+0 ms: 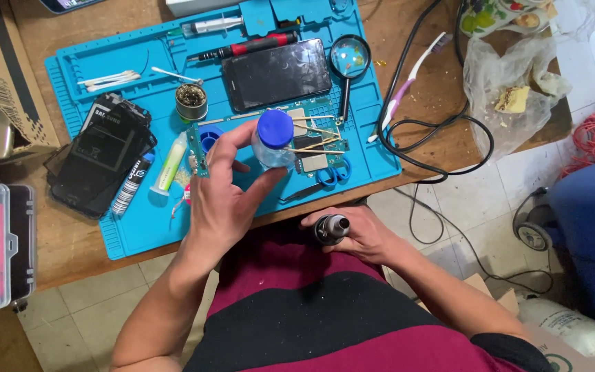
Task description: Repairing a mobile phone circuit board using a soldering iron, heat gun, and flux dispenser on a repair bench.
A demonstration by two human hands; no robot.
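- Head cam looks straight down at your lap and the blue mat on the wooden desk.
- Your left hand is curled round a small clear bottle with a blue cap, thumb on one side and fingers on the other, held just above the mat's near edge.
- Right under and behind the bottle sits a green circuit board with thin wires across it, and blue-handled scissors lie just beside it.
- Your right hand is down by your lap, below the desk edge, wrapped round a dark tool with a round metal nozzle pointing up at the camera.
- Further back on the mat: a black phone face up, a magnifier to its right, a red-handled screwdriver behind it, and a little tin to its left.
- Left side of the mat has a stack of dark phone screens, cotton swabs and a green syringe.
- Off the mat on the right you've got a toothbrush, black cable loops and a plastic bag.
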